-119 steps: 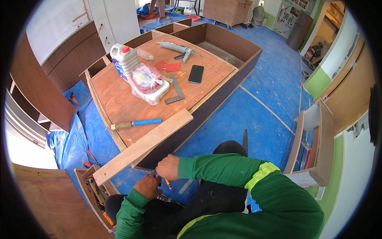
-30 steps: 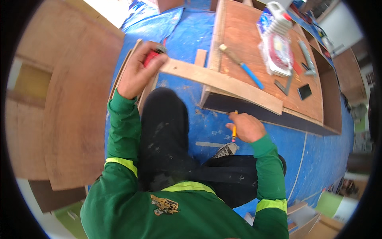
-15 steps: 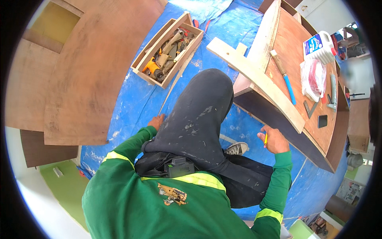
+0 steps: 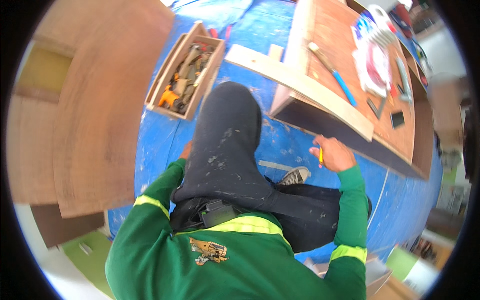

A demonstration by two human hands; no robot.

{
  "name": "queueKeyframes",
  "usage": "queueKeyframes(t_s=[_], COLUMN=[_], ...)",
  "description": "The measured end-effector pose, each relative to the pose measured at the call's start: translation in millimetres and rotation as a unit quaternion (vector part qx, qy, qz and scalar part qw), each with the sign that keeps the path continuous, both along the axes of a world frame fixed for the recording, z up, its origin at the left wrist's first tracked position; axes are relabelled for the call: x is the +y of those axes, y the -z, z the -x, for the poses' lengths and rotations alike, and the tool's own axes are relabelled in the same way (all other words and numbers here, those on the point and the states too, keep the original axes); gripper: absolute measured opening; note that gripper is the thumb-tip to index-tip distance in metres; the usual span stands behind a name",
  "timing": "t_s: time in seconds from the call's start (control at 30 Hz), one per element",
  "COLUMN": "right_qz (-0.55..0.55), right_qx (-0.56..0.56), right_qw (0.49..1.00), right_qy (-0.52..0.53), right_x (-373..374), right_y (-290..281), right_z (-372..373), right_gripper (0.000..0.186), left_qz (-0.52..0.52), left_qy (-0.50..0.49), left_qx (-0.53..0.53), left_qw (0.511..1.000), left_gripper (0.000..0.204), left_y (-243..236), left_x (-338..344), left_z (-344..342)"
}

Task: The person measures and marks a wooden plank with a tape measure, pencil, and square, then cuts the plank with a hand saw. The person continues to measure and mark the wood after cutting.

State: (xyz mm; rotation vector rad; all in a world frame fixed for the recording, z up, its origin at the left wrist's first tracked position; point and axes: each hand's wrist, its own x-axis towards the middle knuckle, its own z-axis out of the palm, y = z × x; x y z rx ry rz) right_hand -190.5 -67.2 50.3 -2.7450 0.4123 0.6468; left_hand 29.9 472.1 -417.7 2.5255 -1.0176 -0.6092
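Observation:
My right hand (image 4: 334, 155) holds a yellow pencil (image 4: 321, 157) beside the dark side of a low plywood-topped cabinet (image 4: 325, 127). My left hand (image 4: 187, 149) is low behind my raised knee, mostly hidden, so I cannot see what it holds. A pale board (image 4: 300, 85) lies across the cabinet's near end, one end sticking out over the blue sheet. On the top lie a blue-handled tool (image 4: 342, 87), a steel square (image 4: 377, 112), a phone (image 4: 397, 119), a caulking gun (image 4: 404, 80), a jug (image 4: 377, 25) and a plastic bag (image 4: 370, 70).
A wooden toolbox (image 4: 213, 65) with an orange power tool (image 4: 170, 98) and other tools stands beyond my knee on blue sheeting (image 4: 160, 140). Large plywood panels (image 4: 100, 125) fill the left side. A pale open box (image 4: 372, 277) is near my right elbow at the bottom.
About a second ago my left hand was raised with a red tool; it has dropped behind my knee. The toolbox has come into view. My right hand still has the pencil.

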Motion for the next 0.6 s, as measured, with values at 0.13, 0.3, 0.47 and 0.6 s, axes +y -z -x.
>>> queueKeyframes(t_s=[0.13,0.3,0.47,0.6], right_qz=[-0.007,-0.033,-0.016,-0.008], right_qx=[-0.013,-0.021,-0.085,-0.091], right_qw=[1.0,0.999,0.996,0.996], right_qy=[-0.002,-0.004,-0.008,-0.007], right_x=[-8.6,-2.8,-1.5,0.0], right_y=[7.1,-1.5,6.0,19.2], right_z=[9.5,4.3,13.8,8.0], right_gripper=[0.039,0.033,0.025,0.022], left_qz=[-0.043,-0.109,-0.156,-0.202], left_qy=[0.037,0.052,0.078,0.084], left_qx=[0.063,0.091,0.105,0.129], left_qw=[0.996,0.988,0.979,0.967], left_gripper=[0.038,0.033,0.03,0.027], left_y=[-25.4,-58.2,-90.0,-126.6], left_x=[-34.9,-51.4,-76.5,-97.8], left_z=[-28.4,-55.6,-87.3,-120.6])
